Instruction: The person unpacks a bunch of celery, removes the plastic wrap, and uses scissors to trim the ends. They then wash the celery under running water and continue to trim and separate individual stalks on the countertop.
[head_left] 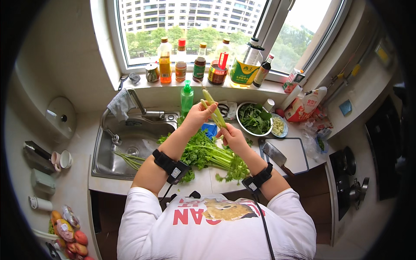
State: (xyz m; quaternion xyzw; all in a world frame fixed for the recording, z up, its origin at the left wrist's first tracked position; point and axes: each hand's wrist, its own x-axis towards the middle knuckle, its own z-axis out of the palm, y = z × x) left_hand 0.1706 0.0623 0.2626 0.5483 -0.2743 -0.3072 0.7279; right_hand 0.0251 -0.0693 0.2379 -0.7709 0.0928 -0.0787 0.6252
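Pale green celery stalks (218,117) slant between my two hands above the counter. My left hand (199,114) pinches them near their upper end, thumb and fingers closed. Lower down and to the right, my right hand (232,137) grips the other end. Beneath my hands lies a large heap of leafy celery (208,154), spread across the counter beside the sink. Some thin stems (130,160) reach over the sink's right edge. A blue item (209,130), partly hidden by my hands and the leaves, lies behind the heap.
Left is a steel sink (130,136) with a faucet (152,113). Right, a cleaver (275,154) rests on a cutting board (297,159). Behind stand a bowl of greens (255,118), a plate of chopped pieces (278,126) and a green bottle (187,99). Several sauce bottles (199,66) line the windowsill.
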